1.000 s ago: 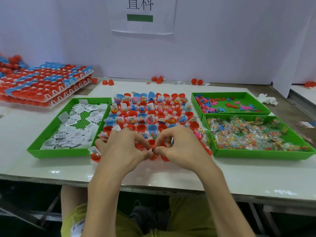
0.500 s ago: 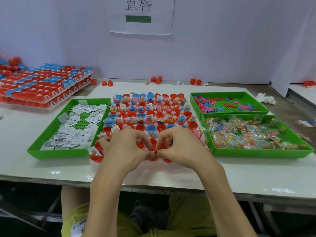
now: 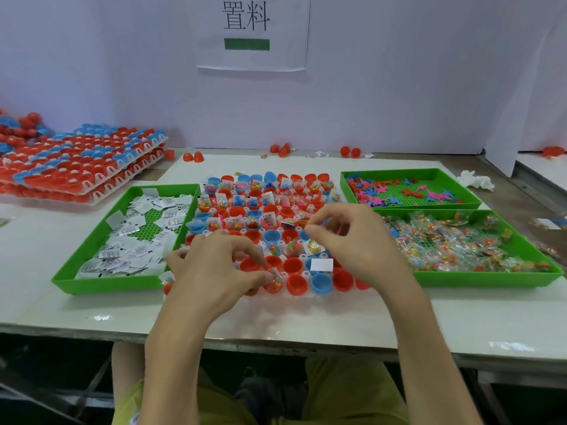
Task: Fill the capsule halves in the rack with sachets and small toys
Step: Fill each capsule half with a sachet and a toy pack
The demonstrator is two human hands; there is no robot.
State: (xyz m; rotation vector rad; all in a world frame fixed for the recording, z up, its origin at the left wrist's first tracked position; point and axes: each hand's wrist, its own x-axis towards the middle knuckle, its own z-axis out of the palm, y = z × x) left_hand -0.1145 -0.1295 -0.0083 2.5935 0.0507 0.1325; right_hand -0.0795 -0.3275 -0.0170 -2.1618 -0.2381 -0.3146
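At the desk's centre: a white rack (image 3: 304, 273) stands on the desk (image 3: 460, 317), packed with red and blue capsule halves (image 3: 296, 285). The far rows already hold sachets and bright bits, while most of the near rows look bare.
Left hand: the left hand (image 3: 214, 271) sits low at the rack's 7 o'clock corner, thumb and forefinger pinching a clear toy packet (image 3: 277, 279) right at the mouth of a red half in the front row.
Right hand: the right hand (image 3: 359, 243) is raised over the rack's 3 o'clock side with its fingers curled in and the tips close together. From where I stand I cannot tell whether they hold anything.
Loose sachet: one white sachet (image 3: 321, 264) lies flat across the cups between the two hands, touched by neither.
Supplies: the sachet tray (image 3: 101, 283) is at the rack's 9 o'clock, the packet tray (image 3: 491, 280) at 3 o'clock, and the flat-toy tray (image 3: 411, 173) at 1 o'clock.
Since a second ago: both hands were then bunched fingertip to fingertip at the rack's 6 o'clock edge. The right has since lifted away toward 2 o'clock, and the left has kept to the front row.
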